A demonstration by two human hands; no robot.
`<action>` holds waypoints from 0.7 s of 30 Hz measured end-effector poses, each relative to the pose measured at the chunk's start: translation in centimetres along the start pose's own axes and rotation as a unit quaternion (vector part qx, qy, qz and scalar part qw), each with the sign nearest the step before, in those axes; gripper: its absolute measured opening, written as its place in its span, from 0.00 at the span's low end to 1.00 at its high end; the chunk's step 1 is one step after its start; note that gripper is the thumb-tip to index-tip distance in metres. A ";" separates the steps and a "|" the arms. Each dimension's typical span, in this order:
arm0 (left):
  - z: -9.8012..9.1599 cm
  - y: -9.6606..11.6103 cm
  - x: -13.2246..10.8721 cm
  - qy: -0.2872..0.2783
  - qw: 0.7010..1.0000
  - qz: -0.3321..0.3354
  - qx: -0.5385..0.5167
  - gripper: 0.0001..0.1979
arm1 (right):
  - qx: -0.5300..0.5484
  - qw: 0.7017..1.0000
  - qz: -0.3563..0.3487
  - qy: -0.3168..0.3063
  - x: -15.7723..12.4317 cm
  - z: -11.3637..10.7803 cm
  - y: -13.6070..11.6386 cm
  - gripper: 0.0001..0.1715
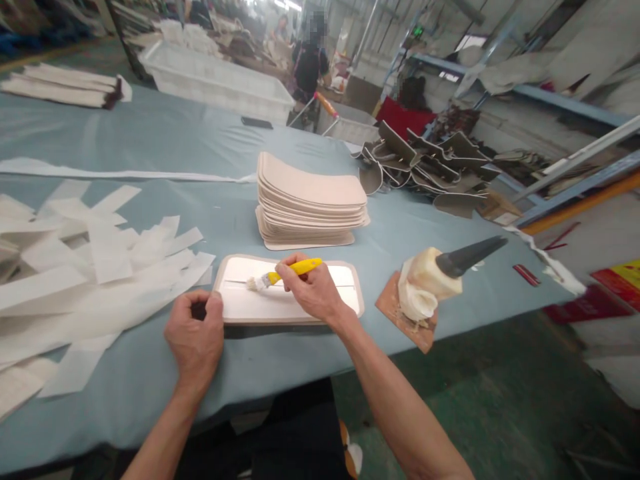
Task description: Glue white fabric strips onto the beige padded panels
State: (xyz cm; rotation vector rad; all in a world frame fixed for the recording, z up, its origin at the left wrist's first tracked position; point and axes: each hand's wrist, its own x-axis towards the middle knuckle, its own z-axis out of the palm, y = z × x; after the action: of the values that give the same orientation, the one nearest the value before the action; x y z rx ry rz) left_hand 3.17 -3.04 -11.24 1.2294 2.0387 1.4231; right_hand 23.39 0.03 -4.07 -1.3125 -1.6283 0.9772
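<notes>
A paintbrush (285,272) with a yellow handle is gripped in my right hand (314,288), its pale bristles touching a flat rounded panel (295,308). The panel has a white face, a beige border and a thin line along its length. At the panel's left edge, my left hand (196,337) has its fingers curled and the thumb pressed against that edge. Just behind the panel rises a stack of beige rounded pieces (313,200). To the right, a crusted cream-coloured glue container (425,287) with a dark grey handle-like part leans on a brown board (390,300).
Loose white strips (105,247) cover the table's left side. Further back are a white plastic bin (215,83), a phone (257,123) and folded beige pieces (65,87). Grey-brown curved pieces (425,163) pile up at the back right beside shelving. A person (309,63) stands in the background.
</notes>
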 end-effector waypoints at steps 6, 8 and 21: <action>0.0 0.4 0.1 0.006 1.000 -0.003 0.004 0.14 | -0.140 0.990 0.000 -0.015 -1.7 -6.7 1.4 0.17; 0.1 0.4 0.2 0.011 1.000 -0.003 0.006 0.15 | -0.173 0.985 0.012 -0.009 -2.7 -9.0 1.7 0.16; 0.4 0.0 0.7 0.023 1.000 0.011 -0.002 0.13 | -0.273 0.960 0.049 0.043 -6.6 -15.2 1.6 0.16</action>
State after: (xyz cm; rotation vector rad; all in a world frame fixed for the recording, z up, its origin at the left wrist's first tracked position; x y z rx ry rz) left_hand 3.10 -2.28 -11.27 1.2312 2.0590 1.4772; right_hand 38.86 -5.00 -0.72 -1.7863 -1.8509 0.5233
